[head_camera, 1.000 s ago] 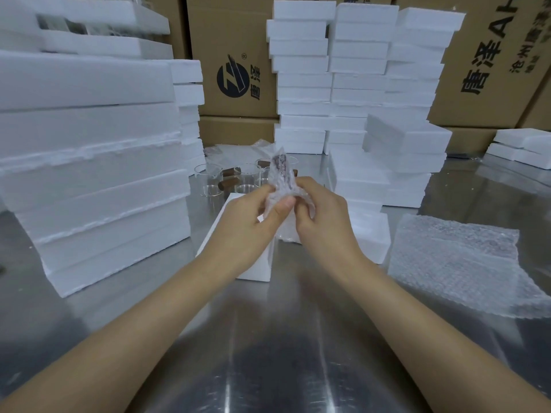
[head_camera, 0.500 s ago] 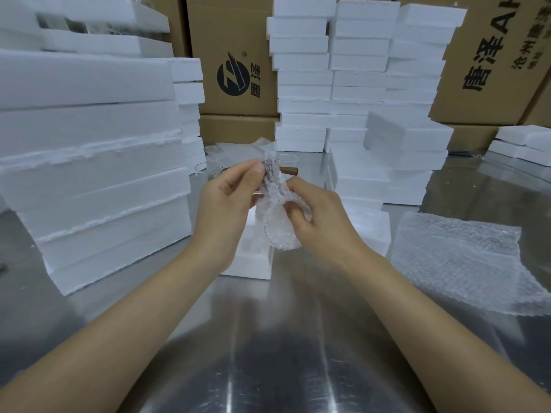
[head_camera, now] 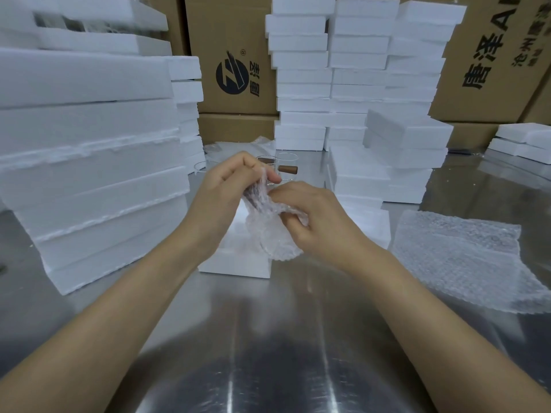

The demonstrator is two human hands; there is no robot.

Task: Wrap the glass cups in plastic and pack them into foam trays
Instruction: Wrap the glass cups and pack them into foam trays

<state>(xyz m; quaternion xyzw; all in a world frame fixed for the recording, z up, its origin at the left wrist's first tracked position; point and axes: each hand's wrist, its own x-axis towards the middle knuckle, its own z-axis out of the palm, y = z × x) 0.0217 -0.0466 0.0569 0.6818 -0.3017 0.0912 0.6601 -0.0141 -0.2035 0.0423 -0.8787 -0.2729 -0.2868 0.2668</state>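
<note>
While both hands are raised above the steel counter point(head_camera: 268, 338), they hold one wrapped cup point(head_camera: 272, 239) between them, just over a low white foam tray point(head_camera: 235, 263) that sits on the counter in front of the person. The left hand point(head_camera: 226, 189) has its fingers curled and pinches the crumpled upper end of the plastic between thumb and fingertips; something dark brown shows through the wrap there. The right hand point(head_camera: 323, 225) grips the bundle from the right side, fingers bent into its folds, and the rounded lower part hangs below the palm. Whether the bundle touches the tray cannot be told. Behind the hands stand bare glass cups point(head_camera: 287, 160), one with a brown wooden handle point(head_camera: 288, 169) pointing right. A loose bubble wrap sheet point(head_camera: 462, 257) lies flat on the counter to the right, well apart from the hands. Tall foam stacks point(head_camera: 89, 174) rise at the left and at the back, with printed cardboard boxes point(head_camera: 235, 40) behind them
</note>
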